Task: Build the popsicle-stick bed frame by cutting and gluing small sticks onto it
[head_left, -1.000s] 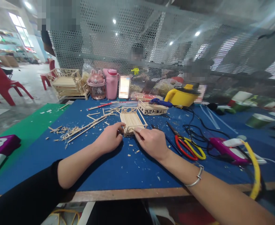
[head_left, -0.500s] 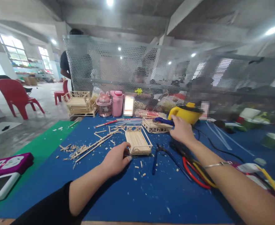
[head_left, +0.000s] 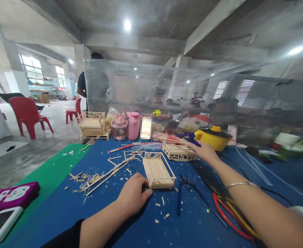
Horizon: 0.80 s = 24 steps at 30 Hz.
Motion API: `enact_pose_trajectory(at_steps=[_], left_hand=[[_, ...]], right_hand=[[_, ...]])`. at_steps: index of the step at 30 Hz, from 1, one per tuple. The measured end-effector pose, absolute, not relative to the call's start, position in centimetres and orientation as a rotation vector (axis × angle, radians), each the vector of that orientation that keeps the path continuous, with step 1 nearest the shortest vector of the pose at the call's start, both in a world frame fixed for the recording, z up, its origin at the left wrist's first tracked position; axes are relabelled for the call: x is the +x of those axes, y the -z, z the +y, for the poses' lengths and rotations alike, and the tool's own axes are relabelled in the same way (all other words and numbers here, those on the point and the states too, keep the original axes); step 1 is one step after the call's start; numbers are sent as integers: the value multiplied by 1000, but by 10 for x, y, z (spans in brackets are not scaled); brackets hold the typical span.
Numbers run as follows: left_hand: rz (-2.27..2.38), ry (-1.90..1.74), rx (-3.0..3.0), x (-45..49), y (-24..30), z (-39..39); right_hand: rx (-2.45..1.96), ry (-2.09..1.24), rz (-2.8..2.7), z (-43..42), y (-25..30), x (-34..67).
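A miniature bed made of thin wooden sticks (head_left: 158, 171) lies on the blue table top. My left hand (head_left: 134, 193) has its thumb and fingers closed at the bed's near left corner. Farther right, my right hand (head_left: 205, 151) reaches out beside a second stick-built frame (head_left: 179, 151). Its fingers are curled at the near end of a blue tool that looks like a glue gun (head_left: 189, 136), behind that frame; the grip is partly hidden. Blue-handled pliers (head_left: 183, 184) lie open between my arms.
Loose sticks and offcuts (head_left: 91, 181) litter the left side. A yellow pot (head_left: 214, 137), pink bottle (head_left: 133, 126) and stacked stick frames (head_left: 93, 125) stand along the back, before a perforated screen (head_left: 130, 89). Red-handled tools (head_left: 230, 215) lie under my right arm. A purple case (head_left: 11, 198) sits left.
The view has tilted up, so everything sits lower. The blue tool has moved from over the second frame to behind it, with my right hand beside it. My left hand stays at the bed's corner.
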<state>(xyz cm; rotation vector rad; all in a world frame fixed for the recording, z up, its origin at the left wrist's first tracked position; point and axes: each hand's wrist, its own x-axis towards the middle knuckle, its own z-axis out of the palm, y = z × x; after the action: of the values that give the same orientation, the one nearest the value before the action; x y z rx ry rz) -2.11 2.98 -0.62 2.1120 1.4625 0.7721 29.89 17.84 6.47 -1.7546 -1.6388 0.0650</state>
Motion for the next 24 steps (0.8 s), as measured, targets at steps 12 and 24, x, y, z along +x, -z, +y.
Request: enact_pose_trajectory(at_steps=[12,24], left_hand=[[1427,-727,2197,-21,5,27],[1389,-854,2158,-23,4,26]], right_hand=[[-1262,-691,-1537,10,-68,246],[-1479,-609,-1696,-57,-33,216]])
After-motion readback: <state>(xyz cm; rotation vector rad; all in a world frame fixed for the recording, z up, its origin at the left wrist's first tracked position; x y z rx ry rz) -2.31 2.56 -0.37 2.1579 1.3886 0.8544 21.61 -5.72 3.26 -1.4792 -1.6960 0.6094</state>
